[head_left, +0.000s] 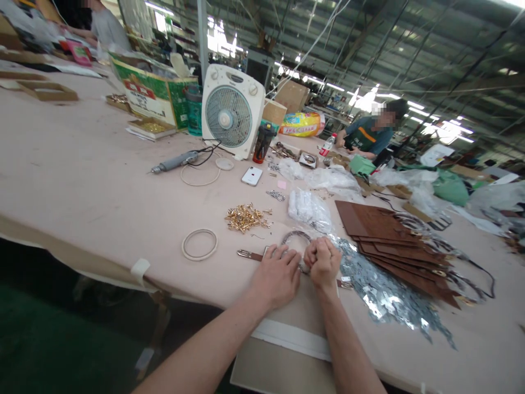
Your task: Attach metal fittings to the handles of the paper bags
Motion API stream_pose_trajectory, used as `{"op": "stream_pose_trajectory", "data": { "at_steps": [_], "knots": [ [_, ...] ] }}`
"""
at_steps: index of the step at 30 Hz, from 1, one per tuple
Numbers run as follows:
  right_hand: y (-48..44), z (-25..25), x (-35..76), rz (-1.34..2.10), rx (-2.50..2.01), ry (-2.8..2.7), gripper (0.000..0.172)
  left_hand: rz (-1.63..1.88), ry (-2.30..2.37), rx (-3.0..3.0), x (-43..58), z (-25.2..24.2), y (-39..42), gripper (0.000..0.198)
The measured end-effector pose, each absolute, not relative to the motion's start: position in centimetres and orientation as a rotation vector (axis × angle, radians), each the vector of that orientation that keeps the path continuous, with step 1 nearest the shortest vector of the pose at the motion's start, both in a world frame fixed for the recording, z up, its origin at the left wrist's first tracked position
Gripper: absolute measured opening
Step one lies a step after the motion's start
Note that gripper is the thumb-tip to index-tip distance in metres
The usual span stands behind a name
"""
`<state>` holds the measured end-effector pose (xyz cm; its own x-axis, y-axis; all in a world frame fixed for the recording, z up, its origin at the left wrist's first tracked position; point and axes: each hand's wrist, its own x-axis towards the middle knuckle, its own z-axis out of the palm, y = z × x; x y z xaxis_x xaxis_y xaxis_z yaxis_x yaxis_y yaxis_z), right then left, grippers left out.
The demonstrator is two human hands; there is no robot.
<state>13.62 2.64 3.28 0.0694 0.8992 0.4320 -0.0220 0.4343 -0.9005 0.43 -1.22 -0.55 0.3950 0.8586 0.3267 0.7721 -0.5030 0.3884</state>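
My left hand (279, 273) lies palm down with its fingers stretched out. It presses on a brown strap (256, 256), whose metal-tipped end sticks out to the left. Close beside it, my right hand (324, 260) is closed in a fist, knuckles up; whatever it holds is hidden. Just beyond both hands curves a dark braided loop (296, 235), partly covered by them. Another brown strap end with metal (345, 283) shows right of my right wrist. A pile of gold-coloured metal pieces (246, 218) lies ahead of my left hand.
Thin silvery plates (381, 290) spread to the right, alongside stacked brown leather panels (394, 241). A tape ring (199, 244), a phone (251, 175), an electric screwdriver (174, 162) and a box fan (232, 112) stand or lie farther off. Across the table sits a co-worker (369, 134).
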Motion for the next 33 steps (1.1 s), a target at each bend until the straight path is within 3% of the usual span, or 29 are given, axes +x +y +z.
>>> {"op": "stream_pose_trajectory", "data": {
  "at_steps": [6, 11, 18, 26, 33],
  "knots": [
    [2.3, 4.1, 13.7, 0.809, -0.712, -1.186, 0.038, 0.752, 1.443, 2.471, 0.6, -0.6, -1.2, 0.043],
    [2.6, 2.4, 14.3, 0.908, -0.866, -1.188, 0.041, 0.743, 1.439, 2.466, 0.7, -0.6, -1.1, 0.041],
    [3.9, 4.4, 15.8, 0.885, -0.753, -1.030, 0.035, 0.795, 1.498, 2.378, 0.4, -1.1, -0.8, 0.055],
    [6.0, 2.5, 12.7, 1.077, -0.906, -1.087, 0.040, 0.808, 1.499, 2.390, 0.3, -0.2, -1.1, 0.040],
    [6.2, 1.8, 13.0, 1.133, -0.890, -1.163, 0.039, 0.784, 1.500, 2.405, 0.5, -0.5, -1.0, 0.041]
  ]
}}
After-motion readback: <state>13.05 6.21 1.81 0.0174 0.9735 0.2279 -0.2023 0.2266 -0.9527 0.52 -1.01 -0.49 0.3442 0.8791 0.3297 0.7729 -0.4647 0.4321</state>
